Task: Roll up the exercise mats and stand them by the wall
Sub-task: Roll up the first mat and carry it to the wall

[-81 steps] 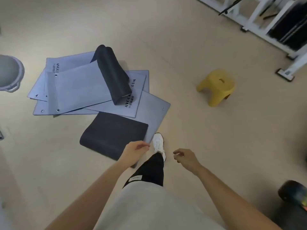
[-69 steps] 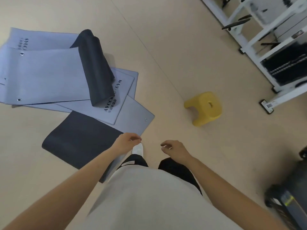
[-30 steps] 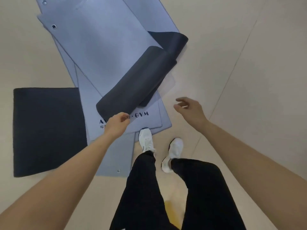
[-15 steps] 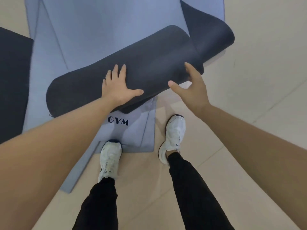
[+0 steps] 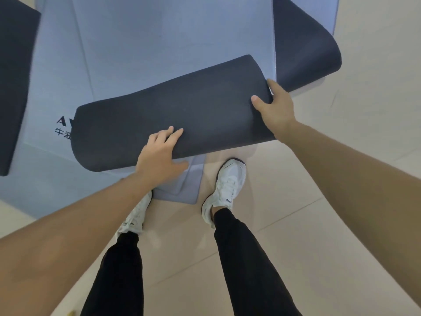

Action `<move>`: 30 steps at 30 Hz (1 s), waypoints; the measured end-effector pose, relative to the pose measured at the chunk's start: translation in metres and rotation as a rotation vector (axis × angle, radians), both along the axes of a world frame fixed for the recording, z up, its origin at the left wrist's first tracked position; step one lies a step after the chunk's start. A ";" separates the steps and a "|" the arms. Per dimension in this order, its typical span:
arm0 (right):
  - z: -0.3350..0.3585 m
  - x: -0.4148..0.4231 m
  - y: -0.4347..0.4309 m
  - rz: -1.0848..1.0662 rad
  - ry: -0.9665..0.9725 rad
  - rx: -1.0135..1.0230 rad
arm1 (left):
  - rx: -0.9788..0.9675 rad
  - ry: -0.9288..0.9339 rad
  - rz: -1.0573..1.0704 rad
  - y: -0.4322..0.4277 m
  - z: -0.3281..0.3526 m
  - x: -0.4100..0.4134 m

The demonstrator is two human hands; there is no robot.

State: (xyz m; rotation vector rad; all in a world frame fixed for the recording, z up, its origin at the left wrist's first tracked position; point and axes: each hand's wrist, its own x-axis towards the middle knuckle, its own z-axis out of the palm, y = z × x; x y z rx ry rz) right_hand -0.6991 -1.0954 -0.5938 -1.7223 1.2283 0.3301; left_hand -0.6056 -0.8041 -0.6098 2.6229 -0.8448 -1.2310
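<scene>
Underfoot, several blue-grey mats (image 5: 159, 37) lie flat and overlapped on the floor (image 5: 341, 156), and the dark roll (image 5: 173, 115) sits loosely curled on top of them, just ahead of the person's shoes (image 5: 227, 183). Judged from its sag and soft curve, the roll is light foam: pliable, grippy rather than slick, and apt to spring open if released. Best hold appears to be at both ends, pressing inward while rolling. A second dark mat (image 5: 11, 87) lies flat at far left, clear of the work. The dark curl (image 5: 305, 49) at upper right may belong to the same mat; this cannot be confirmed. The right hand (image 5: 275, 108) wraps the roll's right end, thumb on top. The left hand (image 5: 159, 156) rests spread on the near edge, fingers flat, pressing rather than gripping.
</scene>
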 end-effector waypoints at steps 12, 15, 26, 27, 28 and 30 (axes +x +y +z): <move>0.056 -0.095 0.067 -0.259 -0.179 0.057 | -0.090 0.035 -0.068 -0.077 0.018 0.081; 0.064 -0.104 0.077 -0.260 -0.206 0.056 | -0.066 0.117 -0.033 -0.103 0.013 0.097; 0.103 -0.100 0.081 -0.013 -0.133 -0.278 | -0.323 0.365 0.196 -0.057 0.037 0.048; 0.109 -0.089 0.085 0.133 -0.154 -0.357 | -0.333 0.364 0.185 -0.050 0.043 0.034; 0.113 -0.079 0.090 0.330 -0.146 -0.447 | -0.341 0.348 0.165 -0.042 0.053 0.020; 0.115 -0.059 0.100 0.760 -0.041 -0.565 | -0.393 0.297 0.128 -0.024 0.071 -0.005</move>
